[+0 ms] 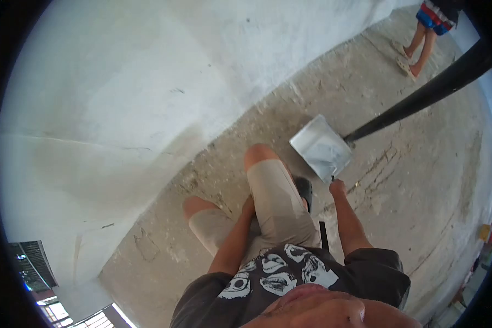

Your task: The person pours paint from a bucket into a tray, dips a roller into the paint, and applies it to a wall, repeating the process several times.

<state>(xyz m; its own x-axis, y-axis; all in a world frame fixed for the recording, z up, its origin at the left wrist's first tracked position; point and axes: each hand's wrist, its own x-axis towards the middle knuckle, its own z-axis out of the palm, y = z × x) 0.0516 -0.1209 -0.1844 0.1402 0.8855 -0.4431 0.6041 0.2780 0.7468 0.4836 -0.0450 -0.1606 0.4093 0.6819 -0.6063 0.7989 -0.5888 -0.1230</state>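
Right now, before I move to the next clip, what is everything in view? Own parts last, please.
Panel: 1, silver, right of centre
Tool: 1, dark, in the right grip; type unclear
Pole: 1, black, upper right to the panel's edge
Other person: 1, blue-and-red shorts, upper right
Wall: 1, whitish, upper left
Floor: 1, grey-brown, middle
Grille: 1, dark, lower left
Windows: count unclear, bright, bottom left
Clutter: count unclear, yellow and red, right edge
Shirt: 1, dark, white print, bottom
Shorts: 1, beige, centre
Shoe: 1, black, beside the shorts
Right grip: 1, bare, at the panel's lower corner
Left grip: 1, bare, centre, partly hidden
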